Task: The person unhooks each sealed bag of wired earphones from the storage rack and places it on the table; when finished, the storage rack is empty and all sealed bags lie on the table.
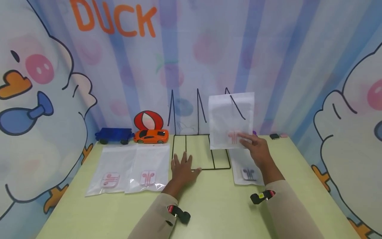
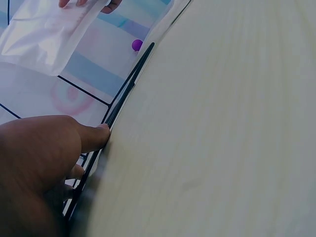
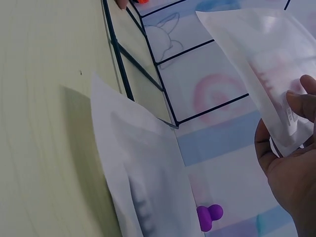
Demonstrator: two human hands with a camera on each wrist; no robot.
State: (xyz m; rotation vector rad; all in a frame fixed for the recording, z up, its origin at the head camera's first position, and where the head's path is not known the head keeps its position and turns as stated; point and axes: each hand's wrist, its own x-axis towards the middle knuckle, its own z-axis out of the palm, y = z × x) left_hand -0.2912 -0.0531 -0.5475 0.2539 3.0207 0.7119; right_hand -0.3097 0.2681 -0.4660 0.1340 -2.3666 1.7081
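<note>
My right hand [image 1: 259,151] pinches the lower right edge of a white pouch [image 1: 229,116] with pink earphones showing through its window. The rightmost prong of a black wire rack [image 1: 198,113] crosses in front of the pouch's upper part; whether it passes through a hole, I cannot tell. My left hand [image 1: 183,172] lies with spread fingers on the rack's base, its thumb [image 2: 96,137] against the front wire in the left wrist view. Behind the right hand, another pouch [image 1: 244,162], with dark earphones, lies on the table right of the base.
Two pouches [image 1: 114,162] with pink earphones lie left of the rack. Behind them are a blue toy wagon [image 1: 114,134], an orange toy car [image 1: 151,136] and a red-and-white ball shape [image 1: 148,120]. A purple knob [image 3: 210,217] and small black and pink blocks [image 1: 274,136] sit at the back right.
</note>
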